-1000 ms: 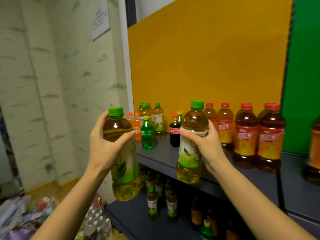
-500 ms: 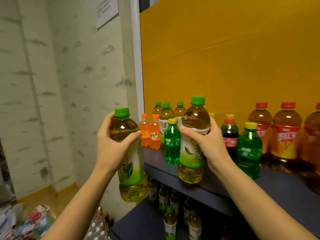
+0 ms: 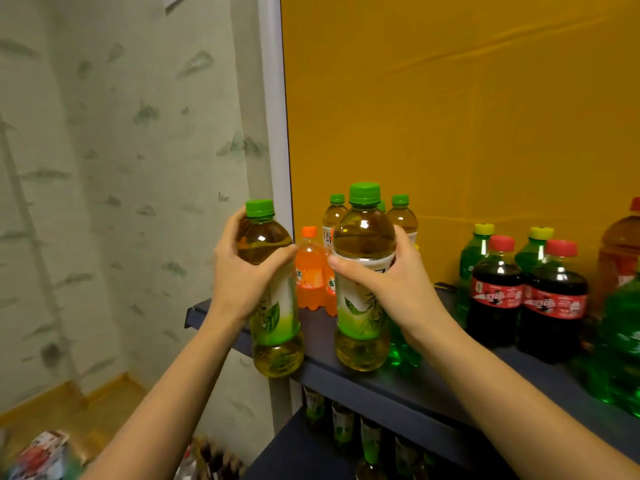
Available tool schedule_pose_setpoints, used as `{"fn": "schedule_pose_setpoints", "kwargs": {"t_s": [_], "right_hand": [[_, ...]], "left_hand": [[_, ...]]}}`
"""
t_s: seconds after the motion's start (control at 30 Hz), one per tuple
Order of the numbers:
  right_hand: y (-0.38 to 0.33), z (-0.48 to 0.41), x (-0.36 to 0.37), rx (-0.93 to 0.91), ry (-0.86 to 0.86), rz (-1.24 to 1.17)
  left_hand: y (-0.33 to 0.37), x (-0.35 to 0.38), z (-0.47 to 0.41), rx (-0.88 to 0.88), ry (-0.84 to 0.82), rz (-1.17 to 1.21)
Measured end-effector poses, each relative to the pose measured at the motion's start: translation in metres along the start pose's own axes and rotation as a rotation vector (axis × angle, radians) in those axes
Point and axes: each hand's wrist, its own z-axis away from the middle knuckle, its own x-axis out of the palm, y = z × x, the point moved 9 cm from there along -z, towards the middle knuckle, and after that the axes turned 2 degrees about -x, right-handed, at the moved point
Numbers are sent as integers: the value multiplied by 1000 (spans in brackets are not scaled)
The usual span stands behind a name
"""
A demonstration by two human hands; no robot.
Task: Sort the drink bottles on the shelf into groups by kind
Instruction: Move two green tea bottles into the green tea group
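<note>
My left hand (image 3: 242,275) grips a green-capped green tea bottle (image 3: 273,341) upright, just off the front left end of the dark shelf (image 3: 433,386). My right hand (image 3: 391,289) grips a second green tea bottle (image 3: 362,337), its base over the shelf's front edge. Behind them stand orange soda bottles (image 3: 309,268) and more green tea bottles (image 3: 401,216) at the back left. Two cola bottles (image 3: 495,292) with red caps and green soda bottles (image 3: 471,258) with yellow caps stand to the right.
A yellow back panel (image 3: 450,116) closes the shelf behind. A white post (image 3: 277,133) and patterned wall are on the left. A lower shelf (image 3: 298,448) holds several small tea bottles. A brown tea bottle (image 3: 620,251) stands far right; packs lie on the floor.
Both hands carried their green tea bottles left and closer to the shelf's left end. The view swung left; the brown tea bottles slid toward the right edge.
</note>
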Motion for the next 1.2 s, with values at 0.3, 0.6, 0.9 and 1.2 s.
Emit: {"fn": "schedule_pose_setpoints", "kwargs": {"t_s": [0.3,0.6,0.9,1.2], "right_hand": [[47,-26,35,80,164,140],[69,-27,34,187,353,310],[52,-20,38,109,440,498],[42,-11,31,86,585,728]], "left_hand": [[-87,9,-51,-27,-175,113],[-136,25,-81,-14,-290,257],[-165,36,-95,-59,-390,319],[-156,20,-86,46,-270,101]]}}
